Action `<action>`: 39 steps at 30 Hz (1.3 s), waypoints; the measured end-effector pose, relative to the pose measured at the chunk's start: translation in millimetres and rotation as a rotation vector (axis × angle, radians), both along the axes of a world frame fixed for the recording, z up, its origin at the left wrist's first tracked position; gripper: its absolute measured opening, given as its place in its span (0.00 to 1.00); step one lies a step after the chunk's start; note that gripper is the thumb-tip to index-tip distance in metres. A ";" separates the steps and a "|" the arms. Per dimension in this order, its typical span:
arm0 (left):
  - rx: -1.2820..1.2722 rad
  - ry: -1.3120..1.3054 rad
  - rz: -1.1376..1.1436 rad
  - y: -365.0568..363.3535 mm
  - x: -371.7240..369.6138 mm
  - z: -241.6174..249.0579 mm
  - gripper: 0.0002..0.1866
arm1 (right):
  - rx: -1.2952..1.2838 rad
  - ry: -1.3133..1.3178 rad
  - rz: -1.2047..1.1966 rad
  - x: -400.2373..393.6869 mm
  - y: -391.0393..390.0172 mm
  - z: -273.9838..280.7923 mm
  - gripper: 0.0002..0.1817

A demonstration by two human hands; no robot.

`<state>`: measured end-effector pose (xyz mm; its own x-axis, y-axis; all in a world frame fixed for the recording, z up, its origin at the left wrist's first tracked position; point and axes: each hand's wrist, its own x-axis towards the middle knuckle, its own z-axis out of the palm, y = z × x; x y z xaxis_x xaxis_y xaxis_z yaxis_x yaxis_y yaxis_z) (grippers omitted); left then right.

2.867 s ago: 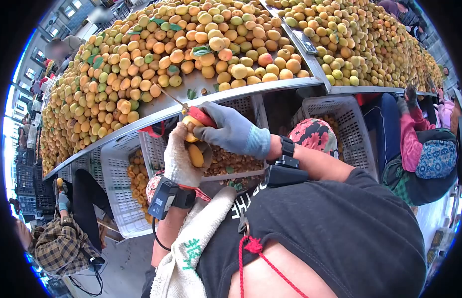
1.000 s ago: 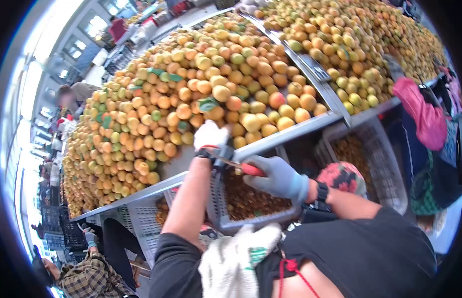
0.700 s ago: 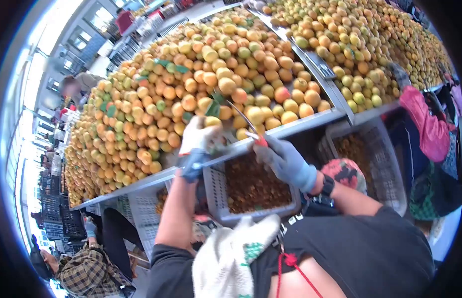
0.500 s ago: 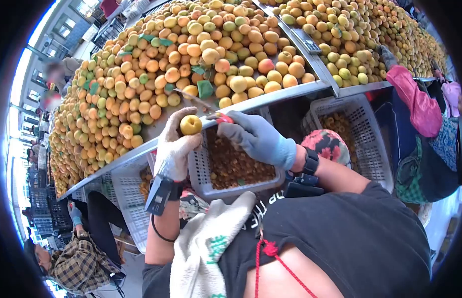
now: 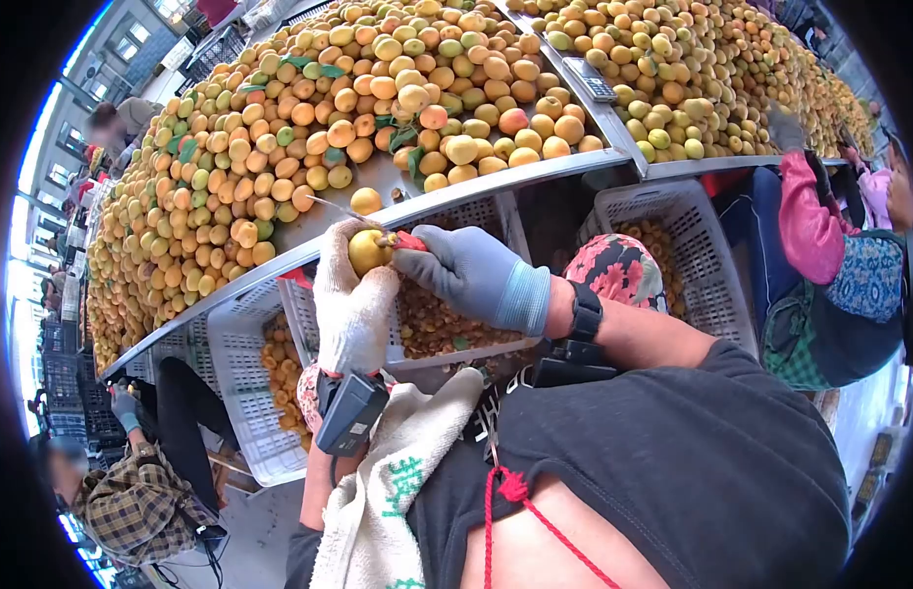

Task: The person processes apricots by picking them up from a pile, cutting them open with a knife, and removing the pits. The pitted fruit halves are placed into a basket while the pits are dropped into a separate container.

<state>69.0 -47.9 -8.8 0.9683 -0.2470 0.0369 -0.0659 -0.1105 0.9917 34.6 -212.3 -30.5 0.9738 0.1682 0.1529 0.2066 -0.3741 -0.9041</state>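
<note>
Still, 1 yellow fruit [image 5: 369, 252] — inside the left hand [image 5: 354, 299].

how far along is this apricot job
Partly done, it seems: cut apricots lie in the left white crate, and small brown pieces, perhaps pits, in the middle one. In work: the left hand holds one yellow apricot, the right hand a red-handled knife close against it. Left to do: the large heap of whole apricots on the table.
</note>
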 end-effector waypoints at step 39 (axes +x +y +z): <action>-0.752 0.335 -0.162 -15.8 15.3 -24.9 0.27 | -0.112 -0.033 -0.115 -4.6 4.0 -21.2 0.24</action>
<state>84.3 -63.7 -33.7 0.9120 -0.4086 -0.0358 0.2873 0.5739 0.7669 30.0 -208.3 -51.7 0.9823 0.0740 0.1720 0.1859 -0.4950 -0.8488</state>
